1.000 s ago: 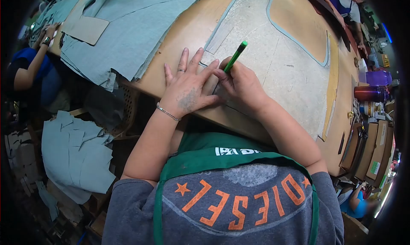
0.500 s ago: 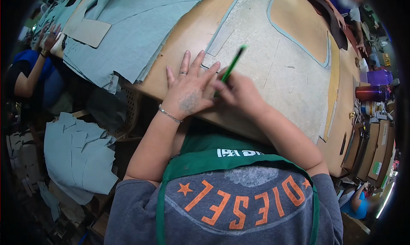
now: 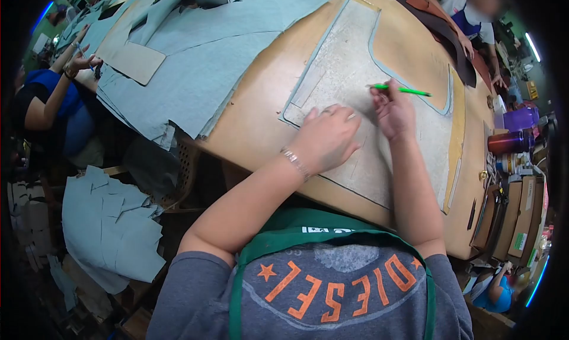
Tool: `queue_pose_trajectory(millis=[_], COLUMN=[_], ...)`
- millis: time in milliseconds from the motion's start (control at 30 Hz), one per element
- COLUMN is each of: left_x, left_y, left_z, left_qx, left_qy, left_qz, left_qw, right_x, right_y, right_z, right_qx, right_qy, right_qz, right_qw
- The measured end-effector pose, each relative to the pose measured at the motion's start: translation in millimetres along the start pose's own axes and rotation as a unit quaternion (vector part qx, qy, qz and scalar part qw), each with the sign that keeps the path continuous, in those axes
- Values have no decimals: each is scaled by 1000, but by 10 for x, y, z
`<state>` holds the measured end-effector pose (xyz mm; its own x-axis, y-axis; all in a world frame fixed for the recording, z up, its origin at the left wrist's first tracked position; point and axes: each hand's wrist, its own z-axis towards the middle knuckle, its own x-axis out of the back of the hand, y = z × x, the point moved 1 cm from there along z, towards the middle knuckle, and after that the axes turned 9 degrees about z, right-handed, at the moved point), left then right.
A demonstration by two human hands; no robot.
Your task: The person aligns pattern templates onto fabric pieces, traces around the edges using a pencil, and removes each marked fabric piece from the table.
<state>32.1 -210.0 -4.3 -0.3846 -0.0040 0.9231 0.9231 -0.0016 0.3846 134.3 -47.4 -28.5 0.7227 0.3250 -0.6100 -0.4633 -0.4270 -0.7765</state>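
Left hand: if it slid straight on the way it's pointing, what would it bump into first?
The left hand would probably bump the right hand or its green pen, unless it slid underneath; heights are unclear.

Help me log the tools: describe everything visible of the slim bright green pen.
The slim bright green pen looks plastic, darker near its free end. Fingers of the right hand grip it near the other end, above the pale speckled sheet. It points nearly crosswise in view; its writing point cannot be made out.
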Motion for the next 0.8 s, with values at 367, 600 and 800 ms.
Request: queue_pose_trajectory(millis=[367, 600, 800], left_x=[-573, -420, -454], left_y=[-230, -295, -299], left_z=[851, 690, 702], left_qx=[75, 43, 50], left_qy=[42, 104, 108], left_qz=[253, 193, 198], left_qw=[963, 975, 973], right_x=[-1074, -1295, -1279], right_y=[342, 515, 561], right_z=[-141, -81, -46], right_qx=[-6, -85, -66], right_qy=[-284, -320, -308], right_qz=[-528, -581, -593], right_qw=[800, 744, 741])
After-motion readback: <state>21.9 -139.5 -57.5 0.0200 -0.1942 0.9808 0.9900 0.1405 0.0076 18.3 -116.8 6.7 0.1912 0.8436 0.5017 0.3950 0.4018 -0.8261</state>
